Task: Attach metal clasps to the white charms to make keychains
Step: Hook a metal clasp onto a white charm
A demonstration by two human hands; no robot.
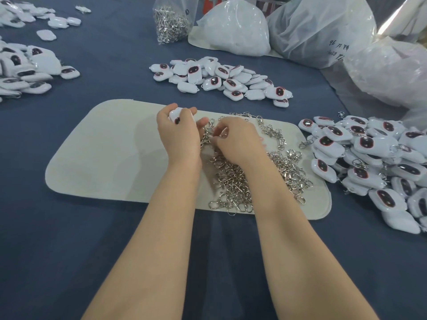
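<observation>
Left hand [179, 132] grips white charm [176, 115], frame centre, loop end toward right hand [238, 140], which pinches clasp [223, 134] above clasp pile [242, 181] for hooking.

Clasp heap [240, 181] is lying on the mat [104, 158], right half; charm pile [219, 79] is sitting behind it; keychain pile [369, 158] is lying to its right.

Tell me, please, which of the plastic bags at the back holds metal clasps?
The small clear bag farthest left; silvery clasps show through it, while the larger bags look white.
</observation>
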